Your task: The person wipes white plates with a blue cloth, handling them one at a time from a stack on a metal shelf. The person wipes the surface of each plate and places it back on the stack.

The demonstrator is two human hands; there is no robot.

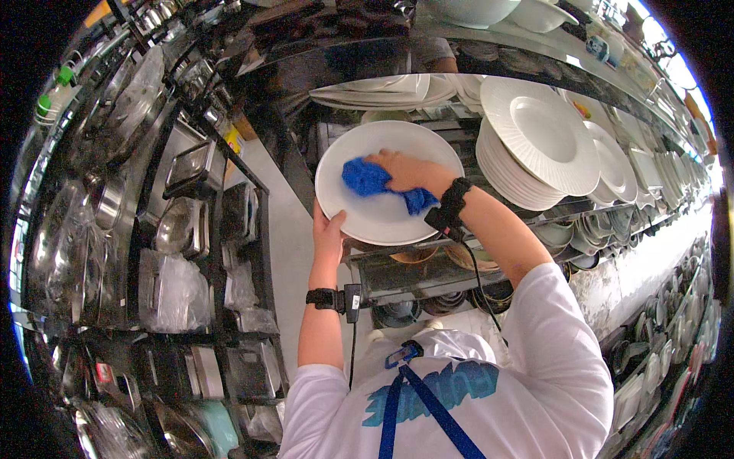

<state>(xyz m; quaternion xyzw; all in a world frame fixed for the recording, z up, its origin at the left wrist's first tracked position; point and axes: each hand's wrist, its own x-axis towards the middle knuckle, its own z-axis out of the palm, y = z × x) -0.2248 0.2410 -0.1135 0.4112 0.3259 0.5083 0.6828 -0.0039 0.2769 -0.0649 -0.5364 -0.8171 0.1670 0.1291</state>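
A large round white plate (390, 224) is held up in front of me, over the edge of a dark shelf. My left hand (328, 229) grips its lower left rim, the thumb on the upper face and the fingers hidden underneath. On the plate's middle, my right hand (404, 170) presses a blue cloth (365, 177). Part of the cloth hangs out below the palm near the wrist. Just right of the plate stands a tall stack of white wide-rimmed plates (510, 172), with a ribbed-rim plate (542, 135) tilted on top.
More white dishes (395, 89) lie at the back of the shelf, and other plates (608, 160) continue rightward. Bowls (395, 312) sit on lower levels. At left, racks hold metal pans (183, 224) and plastic-wrapped goods (175, 290). Black cables (481, 281) hang from both wrist straps.
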